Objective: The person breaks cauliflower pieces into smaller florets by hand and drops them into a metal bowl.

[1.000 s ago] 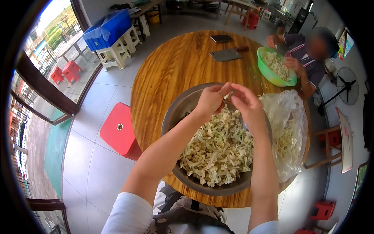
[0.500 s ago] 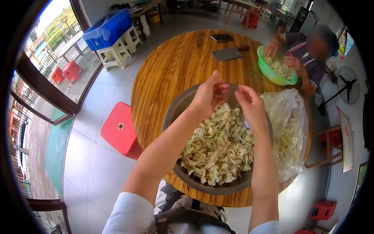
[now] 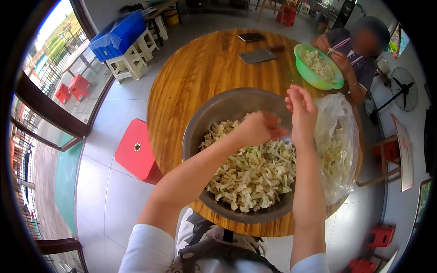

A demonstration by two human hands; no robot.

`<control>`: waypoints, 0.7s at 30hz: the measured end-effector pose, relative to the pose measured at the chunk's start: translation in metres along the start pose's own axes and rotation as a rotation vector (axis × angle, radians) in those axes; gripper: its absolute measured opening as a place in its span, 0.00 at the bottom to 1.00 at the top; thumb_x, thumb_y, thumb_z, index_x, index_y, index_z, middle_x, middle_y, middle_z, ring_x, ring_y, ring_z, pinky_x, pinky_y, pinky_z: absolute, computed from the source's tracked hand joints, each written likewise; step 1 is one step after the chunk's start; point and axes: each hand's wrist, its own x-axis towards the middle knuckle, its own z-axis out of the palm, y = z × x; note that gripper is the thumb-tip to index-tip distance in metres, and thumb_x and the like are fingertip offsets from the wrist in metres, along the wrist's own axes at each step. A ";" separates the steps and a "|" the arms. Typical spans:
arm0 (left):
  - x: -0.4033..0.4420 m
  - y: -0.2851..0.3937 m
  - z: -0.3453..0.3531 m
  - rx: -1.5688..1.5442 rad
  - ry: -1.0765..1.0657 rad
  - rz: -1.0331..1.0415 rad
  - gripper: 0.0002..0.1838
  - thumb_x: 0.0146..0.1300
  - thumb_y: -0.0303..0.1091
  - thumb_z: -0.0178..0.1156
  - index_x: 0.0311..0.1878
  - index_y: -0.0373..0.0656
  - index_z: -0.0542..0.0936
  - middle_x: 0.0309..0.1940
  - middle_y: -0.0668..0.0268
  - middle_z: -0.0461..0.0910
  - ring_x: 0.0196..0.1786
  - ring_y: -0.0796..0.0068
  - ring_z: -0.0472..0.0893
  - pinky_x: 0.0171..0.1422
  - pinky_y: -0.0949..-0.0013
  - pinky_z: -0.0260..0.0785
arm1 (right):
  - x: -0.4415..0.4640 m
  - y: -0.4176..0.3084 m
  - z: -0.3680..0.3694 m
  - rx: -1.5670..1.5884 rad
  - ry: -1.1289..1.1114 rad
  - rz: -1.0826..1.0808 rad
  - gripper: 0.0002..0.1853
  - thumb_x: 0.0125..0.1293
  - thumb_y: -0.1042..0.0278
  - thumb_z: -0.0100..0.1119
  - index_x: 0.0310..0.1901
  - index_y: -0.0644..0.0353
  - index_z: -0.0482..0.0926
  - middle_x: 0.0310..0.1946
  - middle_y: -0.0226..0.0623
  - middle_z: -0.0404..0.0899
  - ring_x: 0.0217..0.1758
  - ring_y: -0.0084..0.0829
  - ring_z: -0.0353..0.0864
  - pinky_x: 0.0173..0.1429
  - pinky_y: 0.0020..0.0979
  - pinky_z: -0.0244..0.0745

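A large metal bowl point(image 3: 193, 136) on the round wooden table point(image 3: 177, 91) holds many pale cauliflower pieces point(image 3: 248, 182). Over the middle of the bowl, low above the pieces, is my left hand point(image 3: 263, 128), its fingers somewhat blurred and pointing right; whether anything is between them cannot be made out. My right hand point(image 3: 301, 102) is raised above the bowl's right rim, palm turned left, fingers apart and holding nothing. A clear plastic bag point(image 3: 337, 150) with more pale pieces lies right of the bowl, beside my right forearm.
Across the table a person point(image 3: 359, 54) holds a small piece over a green bowl point(image 3: 304, 73). A cleaver point(image 3: 257, 56) and a dark flat object point(image 3: 251, 37) lie at the far side. A red stool point(image 3: 136, 152) stands left, and a blue crate point(image 3: 119, 36) rests on white stools.
My left hand has come down over the pieces, and my right hand has risen and opened at the right rim. The other person's hands have lifted from their bowl. The view has shifted slightly.
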 end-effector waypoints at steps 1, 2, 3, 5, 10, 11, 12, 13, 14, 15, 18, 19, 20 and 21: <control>0.000 -0.011 0.011 0.052 0.054 0.142 0.09 0.56 0.36 0.62 0.36 0.42 0.83 0.36 0.62 0.81 0.39 0.73 0.81 0.44 0.72 0.71 | 0.002 -0.002 -0.002 0.065 0.031 0.029 0.12 0.64 0.64 0.56 0.44 0.62 0.76 0.35 0.29 0.77 0.35 0.18 0.74 0.40 0.20 0.68; 0.000 -0.020 0.019 0.102 0.109 0.282 0.09 0.56 0.36 0.62 0.36 0.42 0.82 0.31 0.63 0.82 0.38 0.75 0.81 0.43 0.73 0.72 | 0.003 -0.004 -0.003 0.129 0.060 0.060 0.11 0.64 0.65 0.56 0.44 0.62 0.76 0.35 0.30 0.77 0.35 0.18 0.74 0.39 0.20 0.68; 0.001 -0.016 0.023 -0.109 0.095 0.239 0.10 0.56 0.37 0.63 0.33 0.41 0.83 0.29 0.64 0.81 0.38 0.77 0.81 0.42 0.73 0.72 | 0.004 -0.004 -0.006 0.187 0.080 0.065 0.11 0.64 0.65 0.55 0.43 0.62 0.76 0.35 0.30 0.77 0.34 0.18 0.73 0.38 0.20 0.68; 0.001 -0.007 0.017 -0.214 0.040 -0.023 0.10 0.56 0.39 0.63 0.33 0.41 0.83 0.33 0.64 0.81 0.39 0.77 0.80 0.44 0.74 0.71 | 0.006 -0.003 -0.011 0.225 0.127 0.081 0.10 0.64 0.65 0.55 0.43 0.61 0.77 0.35 0.29 0.77 0.33 0.18 0.73 0.37 0.20 0.68; -0.002 0.007 0.012 0.012 0.139 -0.070 0.10 0.51 0.39 0.64 0.29 0.41 0.82 0.26 0.64 0.81 0.33 0.71 0.80 0.42 0.65 0.70 | 0.008 -0.005 -0.013 0.255 0.188 0.103 0.10 0.63 0.64 0.57 0.42 0.61 0.77 0.35 0.29 0.76 0.31 0.18 0.73 0.35 0.20 0.67; 0.002 -0.008 0.018 0.022 0.174 0.069 0.09 0.50 0.38 0.64 0.28 0.42 0.82 0.25 0.65 0.80 0.33 0.71 0.79 0.42 0.63 0.68 | 0.008 -0.005 -0.014 0.253 0.185 0.096 0.10 0.63 0.64 0.57 0.42 0.61 0.77 0.34 0.29 0.76 0.31 0.18 0.73 0.35 0.20 0.67; 0.001 -0.013 0.021 0.030 0.211 0.205 0.09 0.50 0.38 0.63 0.26 0.42 0.82 0.24 0.66 0.80 0.33 0.71 0.79 0.43 0.61 0.67 | 0.008 -0.005 -0.014 0.250 0.180 0.091 0.10 0.63 0.64 0.57 0.42 0.61 0.77 0.34 0.29 0.76 0.31 0.18 0.73 0.35 0.20 0.67; 0.002 -0.016 0.024 0.139 0.171 0.186 0.07 0.49 0.37 0.63 0.26 0.44 0.82 0.25 0.66 0.79 0.35 0.71 0.78 0.46 0.60 0.64 | 0.007 -0.004 -0.014 0.248 0.174 0.089 0.10 0.63 0.64 0.57 0.42 0.61 0.77 0.34 0.29 0.76 0.31 0.18 0.73 0.35 0.20 0.67; 0.003 -0.019 0.026 0.250 0.129 0.166 0.05 0.49 0.36 0.62 0.26 0.46 0.82 0.25 0.67 0.79 0.36 0.71 0.77 0.48 0.59 0.61 | 0.007 -0.004 -0.013 0.243 0.176 0.091 0.11 0.63 0.64 0.57 0.42 0.61 0.77 0.34 0.29 0.76 0.31 0.18 0.73 0.35 0.20 0.67; 0.003 -0.020 0.027 0.360 0.085 0.146 0.04 0.48 0.35 0.62 0.26 0.48 0.83 0.26 0.67 0.79 0.38 0.70 0.77 0.51 0.58 0.58 | 0.007 -0.005 -0.013 0.237 0.177 0.093 0.11 0.63 0.64 0.57 0.42 0.61 0.77 0.34 0.29 0.76 0.31 0.18 0.73 0.35 0.20 0.67; 0.004 -0.024 0.031 0.616 -0.093 0.061 0.05 0.50 0.36 0.63 0.32 0.52 0.84 0.32 0.69 0.76 0.47 0.70 0.72 0.60 0.61 0.48 | 0.007 -0.007 -0.013 0.232 0.174 0.091 0.11 0.63 0.64 0.57 0.42 0.61 0.76 0.34 0.29 0.76 0.31 0.18 0.73 0.35 0.20 0.68; 0.005 -0.027 0.034 0.627 -0.093 0.068 0.04 0.49 0.35 0.61 0.29 0.52 0.83 0.32 0.68 0.76 0.47 0.70 0.72 0.58 0.60 0.49 | 0.007 -0.007 -0.013 0.231 0.172 0.089 0.11 0.63 0.64 0.57 0.42 0.61 0.76 0.34 0.29 0.76 0.31 0.18 0.73 0.35 0.20 0.68; 0.005 -0.030 0.036 0.637 -0.093 0.074 0.02 0.49 0.33 0.60 0.26 0.52 0.82 0.32 0.67 0.76 0.47 0.69 0.72 0.56 0.59 0.49 | 0.007 -0.008 -0.013 0.230 0.172 0.091 0.11 0.63 0.64 0.57 0.42 0.61 0.76 0.34 0.29 0.76 0.31 0.18 0.73 0.35 0.20 0.68; 0.005 -0.030 0.037 0.649 -0.093 0.082 0.03 0.48 0.32 0.59 0.24 0.51 0.81 0.32 0.66 0.76 0.46 0.68 0.72 0.54 0.59 0.49 | 0.007 -0.010 -0.013 0.231 0.171 0.091 0.11 0.63 0.64 0.57 0.42 0.61 0.76 0.34 0.29 0.76 0.31 0.18 0.73 0.35 0.20 0.68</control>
